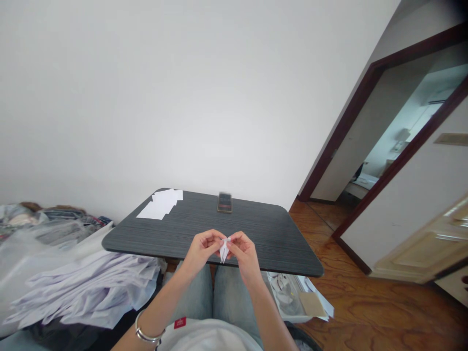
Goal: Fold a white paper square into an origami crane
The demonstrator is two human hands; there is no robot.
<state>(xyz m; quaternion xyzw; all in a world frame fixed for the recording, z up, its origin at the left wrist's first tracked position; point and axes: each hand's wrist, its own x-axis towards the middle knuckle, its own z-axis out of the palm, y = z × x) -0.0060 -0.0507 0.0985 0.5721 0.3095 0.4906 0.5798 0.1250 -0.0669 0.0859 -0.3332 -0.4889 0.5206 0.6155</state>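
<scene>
A small piece of folded white paper [224, 250], narrowing to points at its lower end, is held up over the near edge of the dark table [197, 222]. My left hand [205, 247] pinches its upper left side between thumb and fingers. On the opposite side, my right hand [242, 248] grips it the same way, the two thumbs close together. Parts of the paper are covered by my fingertips. A silver bracelet [144, 334] circles my left wrist.
Loose white paper sheets [158, 205] lie at the table's far left. A phone-like dark object [224, 203] stands near the back edge. Piled clothes [91, 287] are at left; a white bin [288, 302] of small items sits below right. A doorway [369, 146] opens right.
</scene>
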